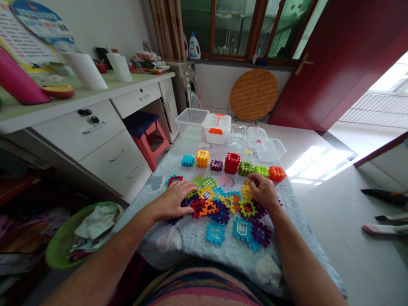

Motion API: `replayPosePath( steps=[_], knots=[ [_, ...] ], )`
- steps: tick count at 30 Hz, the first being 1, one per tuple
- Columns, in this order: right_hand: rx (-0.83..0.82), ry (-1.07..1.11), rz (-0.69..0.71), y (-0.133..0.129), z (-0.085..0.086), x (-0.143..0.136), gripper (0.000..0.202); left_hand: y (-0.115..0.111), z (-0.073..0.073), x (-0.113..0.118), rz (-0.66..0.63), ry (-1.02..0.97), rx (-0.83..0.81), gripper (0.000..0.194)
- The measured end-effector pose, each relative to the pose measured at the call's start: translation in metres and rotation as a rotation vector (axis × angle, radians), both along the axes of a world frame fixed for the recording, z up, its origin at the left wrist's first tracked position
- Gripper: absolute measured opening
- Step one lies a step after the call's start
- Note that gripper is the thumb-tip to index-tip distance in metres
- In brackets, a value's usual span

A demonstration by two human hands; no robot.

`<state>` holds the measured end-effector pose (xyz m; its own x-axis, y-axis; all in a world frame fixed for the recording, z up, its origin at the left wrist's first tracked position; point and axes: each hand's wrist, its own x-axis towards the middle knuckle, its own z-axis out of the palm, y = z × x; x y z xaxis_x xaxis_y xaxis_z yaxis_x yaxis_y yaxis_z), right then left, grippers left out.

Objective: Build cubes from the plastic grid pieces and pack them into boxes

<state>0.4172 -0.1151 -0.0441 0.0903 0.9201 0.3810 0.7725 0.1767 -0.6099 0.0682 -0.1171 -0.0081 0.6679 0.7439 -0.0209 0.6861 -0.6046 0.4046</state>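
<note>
Colourful interlocking plastic pieces lie in a loose pile on the cloth-covered table, among them a yellow window piece (206, 194) and a light blue square (215, 232). My left hand (178, 197) rests over the pile's left side, fingers apart, beside a dark red piece (198, 207). At the right side of the pile my right hand (263, 190) has its fingers curled together against a yellow piece (246, 191). Behind the pile stand stacks in a row, including a yellow stack (202, 158), a red stack (232, 163) and an orange stack (277, 173).
Clear plastic boxes, one with an orange-latched lid (217, 128), stand along the table's far edge. A white desk (105, 127) and a green laundry basket (54, 250) are at the left. A round wooden board (254, 94) leans against the far wall.
</note>
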Motion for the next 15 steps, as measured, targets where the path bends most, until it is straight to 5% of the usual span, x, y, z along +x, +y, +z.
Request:
replayPosePath(
  steps=[9,15],
  knots=[
    [0.018,0.024,-0.022,-0.001,0.002,0.000,0.024,-0.005,-0.006,0.003,0.027,-0.088,0.007,0.047],
    [0.001,0.042,-0.010,-0.001,0.002,0.001,0.024,-0.004,-0.013,-0.009,0.228,-0.050,0.184,0.049]
  ],
)
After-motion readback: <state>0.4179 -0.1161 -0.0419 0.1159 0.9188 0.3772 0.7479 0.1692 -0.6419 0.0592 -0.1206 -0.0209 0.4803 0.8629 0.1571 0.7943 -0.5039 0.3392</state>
